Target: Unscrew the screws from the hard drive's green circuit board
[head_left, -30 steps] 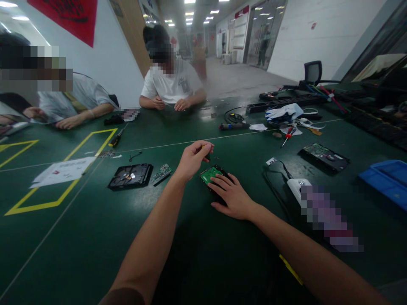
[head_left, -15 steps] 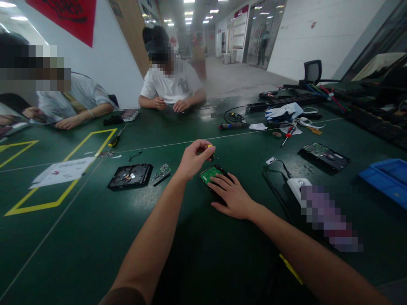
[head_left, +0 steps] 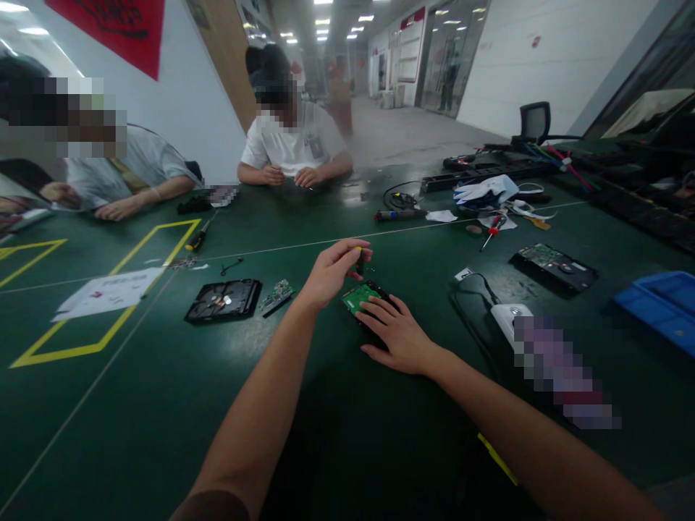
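A hard drive [head_left: 359,295] with a green circuit board lies on the green table in front of me. My right hand [head_left: 399,334] rests over its near side, fingers spread and stretched out, covering part of it. Above the far edge of the drive, my left hand [head_left: 337,269] pinches a screwdriver [head_left: 360,262] by its short yellow and black handle, which stands roughly upright. The tool's tip is too small to make out against the drive. Left of my forearm sit a loose circuit board [head_left: 279,295] and a second, black hard drive [head_left: 223,301].
To the right are a white power bank-like device [head_left: 510,318] with a cable, another hard drive [head_left: 557,266] and a blue bin [head_left: 659,307]. Farther back lie a red screwdriver [head_left: 493,231] and white gloves [head_left: 486,192]. Two people sit across the table; paper [head_left: 108,293] lies left.
The fingers of my left hand have shifted and straightened around the screwdriver handle. My right hand and the drive stay in place.
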Demonstrator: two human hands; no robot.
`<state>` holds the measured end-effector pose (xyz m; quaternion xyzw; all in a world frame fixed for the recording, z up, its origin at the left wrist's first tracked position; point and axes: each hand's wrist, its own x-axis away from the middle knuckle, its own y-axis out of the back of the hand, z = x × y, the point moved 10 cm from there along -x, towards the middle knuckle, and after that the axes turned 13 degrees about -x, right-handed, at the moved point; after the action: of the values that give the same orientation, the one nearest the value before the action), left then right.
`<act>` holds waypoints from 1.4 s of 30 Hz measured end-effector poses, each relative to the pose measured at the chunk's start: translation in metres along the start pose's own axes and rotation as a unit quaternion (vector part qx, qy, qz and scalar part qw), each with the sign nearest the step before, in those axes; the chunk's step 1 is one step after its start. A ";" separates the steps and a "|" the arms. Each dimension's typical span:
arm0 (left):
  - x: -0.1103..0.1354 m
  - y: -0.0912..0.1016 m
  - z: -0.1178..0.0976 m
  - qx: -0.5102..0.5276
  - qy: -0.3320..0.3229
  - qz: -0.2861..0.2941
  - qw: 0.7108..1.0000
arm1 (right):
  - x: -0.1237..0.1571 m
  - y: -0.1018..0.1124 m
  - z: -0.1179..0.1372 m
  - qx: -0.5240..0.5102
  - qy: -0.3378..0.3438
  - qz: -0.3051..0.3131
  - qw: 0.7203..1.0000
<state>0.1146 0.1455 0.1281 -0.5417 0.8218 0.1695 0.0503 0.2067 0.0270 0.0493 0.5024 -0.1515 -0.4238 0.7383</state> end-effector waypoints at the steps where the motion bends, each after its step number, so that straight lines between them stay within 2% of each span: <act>1: 0.000 0.001 -0.001 -0.015 -0.007 -0.006 1.000 | 0.000 0.000 0.000 0.001 -0.001 -0.001 1.000; 9: 0.000 0.016 -0.006 -0.128 -0.042 -0.090 0.987 | 0.000 0.000 0.000 -0.005 -0.003 0.002 1.000; 12: 0.000 0.013 -0.005 -0.111 -0.036 -0.064 0.991 | 0.000 0.001 0.001 -0.007 -0.001 0.003 1.000; 16: 0.000 0.002 -0.004 -0.024 -0.020 0.000 1.000 | 0.000 0.001 0.001 -0.005 -0.003 0.002 1.000; 19: 0.001 -0.004 -0.002 0.026 -0.002 0.027 0.999 | 0.000 0.001 0.001 -0.004 -0.002 0.004 1.000; 24: 0.000 -0.007 0.001 0.076 0.013 0.019 0.997 | 0.000 0.001 0.000 -0.005 -0.003 -0.001 1.000; 31: 0.000 -0.003 -0.003 -0.022 -0.023 -0.005 0.999 | 0.000 0.000 0.000 -0.007 0.002 -0.003 1.000; 35: 0.000 -0.002 -0.001 -0.028 -0.016 0.012 0.999 | 0.000 0.000 0.000 -0.006 0.000 0.000 1.000; 42: -0.001 0.006 0.003 -0.010 0.003 0.002 1.000 | 0.000 0.001 0.000 -0.007 0.000 0.001 1.000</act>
<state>0.1095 0.1494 0.1270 -0.5413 0.8211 0.1762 0.0423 0.2073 0.0272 0.0498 0.4974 -0.1491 -0.4244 0.7418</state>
